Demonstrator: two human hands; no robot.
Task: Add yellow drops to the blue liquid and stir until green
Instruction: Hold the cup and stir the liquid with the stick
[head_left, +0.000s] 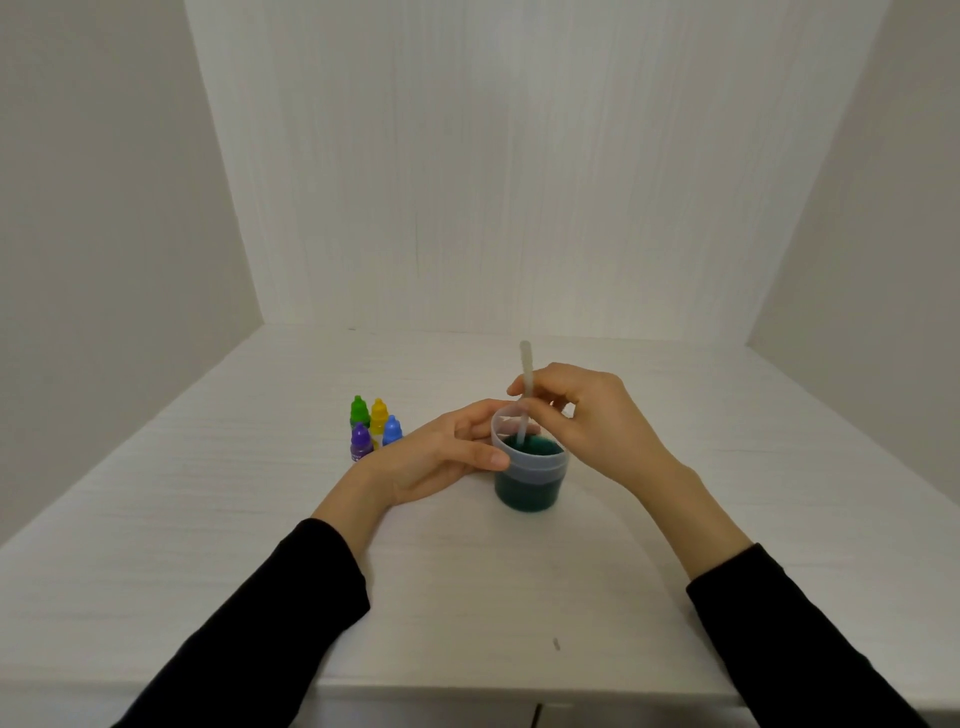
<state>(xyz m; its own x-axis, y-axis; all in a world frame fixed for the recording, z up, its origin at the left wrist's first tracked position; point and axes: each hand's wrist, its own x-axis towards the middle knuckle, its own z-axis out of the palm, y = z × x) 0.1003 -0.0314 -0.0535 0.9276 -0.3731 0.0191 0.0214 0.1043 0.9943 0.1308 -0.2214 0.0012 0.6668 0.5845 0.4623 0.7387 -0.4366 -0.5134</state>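
A clear plastic cup (530, 475) stands mid-table, holding dark teal-green liquid (535, 448). My left hand (447, 457) grips the cup's left side, thumb on the near wall and fingers round the far rim. My right hand (587, 415) pinches a translucent white stirring stick (525, 384) that stands nearly upright, its lower end in the liquid. The yellow dropper bottle (378, 414) stands capped on the table to the left of my left hand, in a cluster of small bottles.
Beside the yellow bottle stand a green bottle (359, 411), a blue bottle (392, 430) and a purple bottle (360, 441). White walls close in the white table (208, 519) at the back and both sides. Its front edge runs near the bottom of the view.
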